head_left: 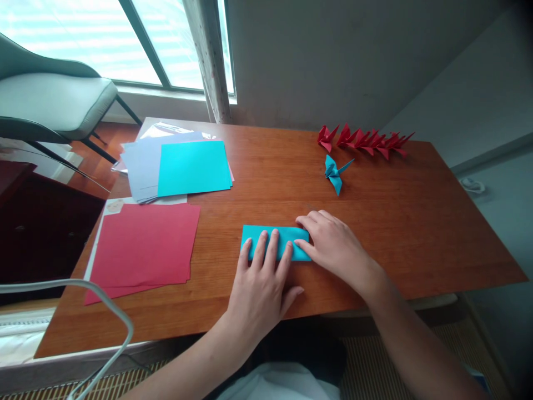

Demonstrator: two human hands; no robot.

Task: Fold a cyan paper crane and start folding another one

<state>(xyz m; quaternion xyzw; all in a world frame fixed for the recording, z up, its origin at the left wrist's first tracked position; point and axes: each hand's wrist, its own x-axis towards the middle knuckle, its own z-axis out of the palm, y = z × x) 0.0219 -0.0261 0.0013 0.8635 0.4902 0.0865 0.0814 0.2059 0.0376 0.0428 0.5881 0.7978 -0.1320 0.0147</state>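
A turquoise paper folded into a narrow rectangle (255,233) lies on the wooden table (400,222) near its front edge. My left hand (260,283) rests flat on it, fingers stretched out and spread over its lower half. My right hand (333,241) presses on the paper's right end with fingers flat and pointing left. Neither hand grips anything. A finished turquoise paper crane (335,173) stands farther back, with a row of several red paper cranes (366,139) behind it.
At the left lie a stack of red sheets (144,250) and, behind it, a turquoise sheet (194,166) on lilac papers (139,166). A grey chair (50,94) stands by the window. A white cable (104,311) loops over the table's front left corner.
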